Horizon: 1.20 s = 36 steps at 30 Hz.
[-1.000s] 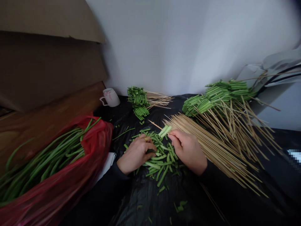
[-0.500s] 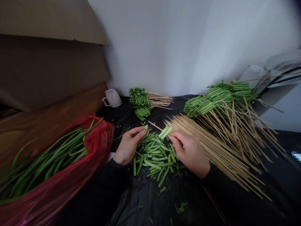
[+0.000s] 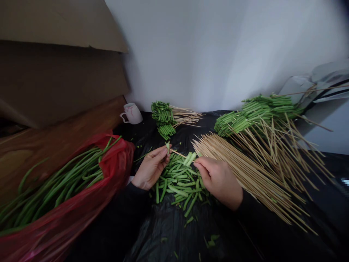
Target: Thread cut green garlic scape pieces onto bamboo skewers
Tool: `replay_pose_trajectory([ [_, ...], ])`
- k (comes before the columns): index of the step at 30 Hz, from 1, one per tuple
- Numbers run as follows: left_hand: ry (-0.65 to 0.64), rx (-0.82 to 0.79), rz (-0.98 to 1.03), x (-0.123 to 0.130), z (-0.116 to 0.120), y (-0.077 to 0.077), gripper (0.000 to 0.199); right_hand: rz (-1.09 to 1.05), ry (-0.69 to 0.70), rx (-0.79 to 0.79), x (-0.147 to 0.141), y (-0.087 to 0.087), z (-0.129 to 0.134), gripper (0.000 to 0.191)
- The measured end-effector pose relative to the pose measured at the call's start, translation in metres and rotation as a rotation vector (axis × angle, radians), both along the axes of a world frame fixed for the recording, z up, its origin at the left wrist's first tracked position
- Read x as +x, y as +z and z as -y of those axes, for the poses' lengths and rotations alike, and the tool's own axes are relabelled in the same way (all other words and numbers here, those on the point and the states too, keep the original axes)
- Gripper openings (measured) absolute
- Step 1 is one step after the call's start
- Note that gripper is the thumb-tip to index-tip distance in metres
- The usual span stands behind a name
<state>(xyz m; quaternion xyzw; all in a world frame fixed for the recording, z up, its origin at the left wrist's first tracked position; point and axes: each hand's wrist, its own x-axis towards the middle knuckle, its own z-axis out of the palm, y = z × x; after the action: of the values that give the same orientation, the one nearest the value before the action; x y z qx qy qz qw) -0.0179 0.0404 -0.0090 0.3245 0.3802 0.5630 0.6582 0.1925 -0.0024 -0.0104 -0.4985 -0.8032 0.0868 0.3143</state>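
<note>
Between thumb and fingers, my left hand pinches a short green bean piece. My right hand grips a bamboo skewer that points left, its tip at the piece in my left hand. Whether the tip has gone in, I cannot tell. A few cut bean pieces sit side by side on the skewer, close to my right fingertips. Beneath both hands lies a loose pile of cut green beans on black plastic sheeting.
A red plastic bag of long beans lies at left. Bare skewers spread on the right. Filled bean skewers lie in a small stack at the back and a larger stack at back right. A white mug stands near the wall.
My left hand has turned slightly, and its bean piece now meets the skewer tip. My right hand has shifted a little left with the skewer.
</note>
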Motion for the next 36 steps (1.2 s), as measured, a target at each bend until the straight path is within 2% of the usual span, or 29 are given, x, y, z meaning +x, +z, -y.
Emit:
replay_pose_trajectory([
  [24,0.045,0.013,-0.068,0.0072,0.0038,0.0022,0.027,0.044,-0.021,0.016,-0.0024,-0.0015,0.0017,0.025],
  [36,-0.012,-0.014,-0.045,0.0012,0.003,0.0,0.019,0.016,-0.024,0.017,-0.0028,-0.0013,0.0023,0.025],
])
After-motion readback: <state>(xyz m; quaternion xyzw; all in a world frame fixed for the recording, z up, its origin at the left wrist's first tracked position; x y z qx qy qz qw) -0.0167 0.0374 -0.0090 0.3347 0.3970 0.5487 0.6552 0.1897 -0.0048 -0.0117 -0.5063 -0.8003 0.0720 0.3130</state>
